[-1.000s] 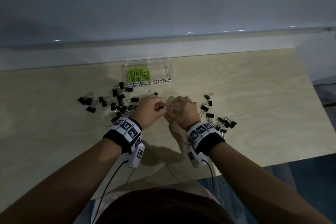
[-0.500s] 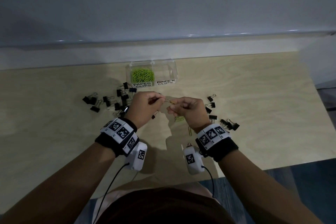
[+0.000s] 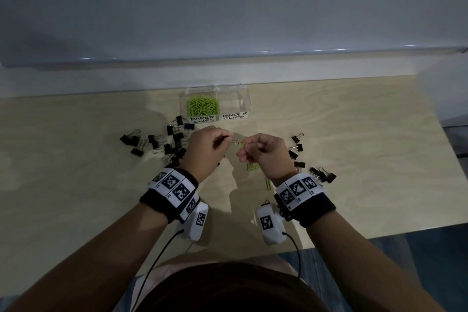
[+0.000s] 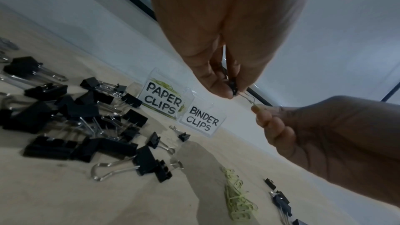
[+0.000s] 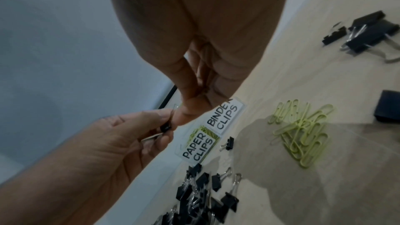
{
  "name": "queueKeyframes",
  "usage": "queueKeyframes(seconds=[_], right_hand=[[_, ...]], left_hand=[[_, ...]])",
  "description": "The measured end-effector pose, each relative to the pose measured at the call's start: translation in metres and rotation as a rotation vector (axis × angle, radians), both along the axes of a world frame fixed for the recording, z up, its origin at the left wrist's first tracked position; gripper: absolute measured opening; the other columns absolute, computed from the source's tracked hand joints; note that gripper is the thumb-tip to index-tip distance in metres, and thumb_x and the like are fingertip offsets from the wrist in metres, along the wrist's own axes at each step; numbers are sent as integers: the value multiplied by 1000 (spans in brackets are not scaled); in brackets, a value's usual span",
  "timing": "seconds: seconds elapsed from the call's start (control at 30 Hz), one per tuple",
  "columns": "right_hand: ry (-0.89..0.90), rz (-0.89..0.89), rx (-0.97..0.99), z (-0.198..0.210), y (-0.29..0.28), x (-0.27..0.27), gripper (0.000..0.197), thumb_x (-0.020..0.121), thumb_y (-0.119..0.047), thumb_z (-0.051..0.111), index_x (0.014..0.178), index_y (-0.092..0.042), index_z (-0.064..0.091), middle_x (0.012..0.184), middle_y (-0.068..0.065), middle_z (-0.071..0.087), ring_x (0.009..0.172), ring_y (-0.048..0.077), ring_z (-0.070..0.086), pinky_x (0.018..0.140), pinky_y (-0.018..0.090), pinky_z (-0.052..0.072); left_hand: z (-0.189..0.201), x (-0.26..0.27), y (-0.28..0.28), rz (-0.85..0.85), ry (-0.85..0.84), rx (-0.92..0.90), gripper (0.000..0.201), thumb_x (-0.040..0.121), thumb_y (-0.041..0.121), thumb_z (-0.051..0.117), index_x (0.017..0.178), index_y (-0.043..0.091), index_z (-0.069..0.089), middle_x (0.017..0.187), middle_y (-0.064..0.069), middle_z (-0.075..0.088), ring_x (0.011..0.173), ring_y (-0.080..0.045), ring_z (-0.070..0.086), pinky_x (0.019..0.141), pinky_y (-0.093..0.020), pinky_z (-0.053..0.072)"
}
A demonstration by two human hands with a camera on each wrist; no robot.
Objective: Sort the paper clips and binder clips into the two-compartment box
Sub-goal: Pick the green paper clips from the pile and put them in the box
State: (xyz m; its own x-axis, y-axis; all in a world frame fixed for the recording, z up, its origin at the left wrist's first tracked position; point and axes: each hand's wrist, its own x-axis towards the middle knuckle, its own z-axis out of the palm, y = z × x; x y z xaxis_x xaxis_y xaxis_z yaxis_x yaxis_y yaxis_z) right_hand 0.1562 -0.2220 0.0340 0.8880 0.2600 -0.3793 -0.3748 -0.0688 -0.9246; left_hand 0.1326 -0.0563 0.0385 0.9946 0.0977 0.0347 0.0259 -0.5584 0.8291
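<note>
My left hand [image 3: 226,138] pinches a small black binder clip [image 4: 233,88] by its body, held above the table. The clip's wire handle [image 4: 248,99] reaches to my right hand [image 3: 243,151], which pinches a green paper clip [image 3: 241,144] hooked there. Both hands hover just in front of the clear two-compartment box [image 3: 245,99]. Green paper clips [image 3: 202,106] fill its left side, labelled PAPER CLIPS [image 4: 163,100]. The right side, labelled BINDER CLIPS [image 4: 202,121], looks bare. In the right wrist view the black clip [image 5: 165,128] sits between my left fingertips.
A heap of black binder clips [image 3: 168,144] lies left of my hands, and several more [image 3: 300,157] lie scattered to the right. Loose green paper clips [image 5: 303,136] lie on the wood under my right hand. The table's front edge [image 3: 379,234] runs near my wrists.
My hands were pressed together low over the table; they have lifted and drawn slightly apart, with the small binder clip and paper clip stretched between the fingertips.
</note>
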Motion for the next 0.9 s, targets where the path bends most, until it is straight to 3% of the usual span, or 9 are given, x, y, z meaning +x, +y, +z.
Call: queueKeyframes(seconds=[0.13, 0.23, 0.3, 0.4, 0.47, 0.53, 0.67, 0.77, 0.9], right_hand=[[26, 106, -24, -1, 6, -3, 17, 87, 14, 49, 98, 1, 46, 62, 9, 69, 52, 21, 63, 52, 25, 51], [20, 243, -78, -4, 7, -8, 23, 87, 15, 47, 99, -4, 41, 65, 17, 66, 54, 26, 61, 52, 27, 51], [-7, 312, -208, -13, 1, -8, 23, 85, 13, 47, 94, -8, 44, 67, 20, 66, 54, 27, 60, 54, 32, 53], [-145, 329, -525, -31, -21, -1, 30, 80, 8, 54, 73, -22, 52, 65, 7, 67, 56, 23, 63, 60, 40, 56], [-202, 296, -717, -33, -34, 7, 30, 79, 3, 59, 68, -24, 54, 67, 2, 66, 61, 18, 62, 57, 26, 50], [-225, 227, -778, -34, -41, 17, 19, 80, 0, 62, 71, -17, 61, 71, 2, 65, 66, 15, 60, 59, 15, 43], [-320, 187, -871, -38, -42, 38, 7, 81, -6, 62, 79, -3, 68, 87, 15, 66, 80, 27, 62, 73, 28, 48], [-325, 286, -950, -40, -40, 47, 13, 85, -7, 57, 83, -4, 69, 94, 15, 62, 85, 28, 59, 70, 23, 40], [-408, 582, -1002, -36, -37, 44, 32, 76, -9, 61, 107, -15, 64, 103, 7, 58, 95, 23, 51, 82, 34, 50]], left_hand=[[-6, -2, -1, -57, 3, 23, 13, 86, 15, 65, 96, 10, 72, 86, -3, 69, 71, -8, 59, 67, -12, 45], [-12, -4, -4, -90, 18, 29, 14, 86, 14, 65, 98, 10, 71, 86, -2, 66, 71, -8, 55, 65, -7, 41], [-20, -4, 1, -73, 58, 82, 17, 87, 15, 63, 101, 9, 71, 90, -3, 65, 75, -9, 55, 69, -11, 41], [-38, 1, 14, -75, 169, 250, 19, 90, 17, 58, 103, 9, 69, 97, -6, 65, 88, -19, 58, 80, -28, 47], [-47, 6, 19, -129, 235, 367, 19, 92, 17, 54, 100, 10, 69, 97, -6, 64, 96, -25, 56, 84, -36, 46], [-52, 10, 20, -166, 270, 443, 22, 92, 18, 52, 107, 11, 68, 102, -6, 62, 103, -26, 50, 88, -35, 41], [-49, 17, 5, -260, 164, 534, 36, 88, 19, 58, 123, 9, 59, 117, -7, 51, 112, -26, 40, 99, -38, 37], [-45, 20, -20, -488, 181, 543, 55, 85, 25, 64, 135, 12, 46, 128, -5, 43, 120, -23, 34, 105, -38, 34], [-54, 24, -44, -607, 244, 530, 78, 74, 33, 75, 138, 9, 38, 131, -7, 38, 121, -24, 32, 103, -35, 33]])
